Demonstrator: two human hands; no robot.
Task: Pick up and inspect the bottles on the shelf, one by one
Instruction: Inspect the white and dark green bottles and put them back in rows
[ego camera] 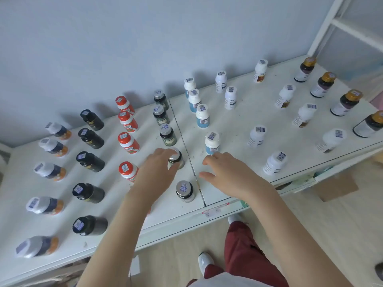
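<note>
**Left hand** point(158, 169): fingers and thumb are curled round the silver cap and shoulder of a dark green bottle point(176, 158). The hold is high, near the cap. Whether the base has left the white shelf point(238, 121) cannot be told.

**Position:** the bottle sits in its column between a like bottle behind point(167, 135) and another nearer the front edge point(184, 191). A red-capped bottle point(128, 170) is just beside the wrist.

**Right hand** point(224, 172): fingers loosely spread, holding nothing, hovering near a blue-labelled white bottle point(211, 142).

**Recommendation:**
- Lift straight up so the wrist clears the red-capped neighbour.
- Support the body with the free hand before turning it, since a hold at the cap alone may slip.
- Check the label and cap sticker, then return the bottle to the same gap.
</note>
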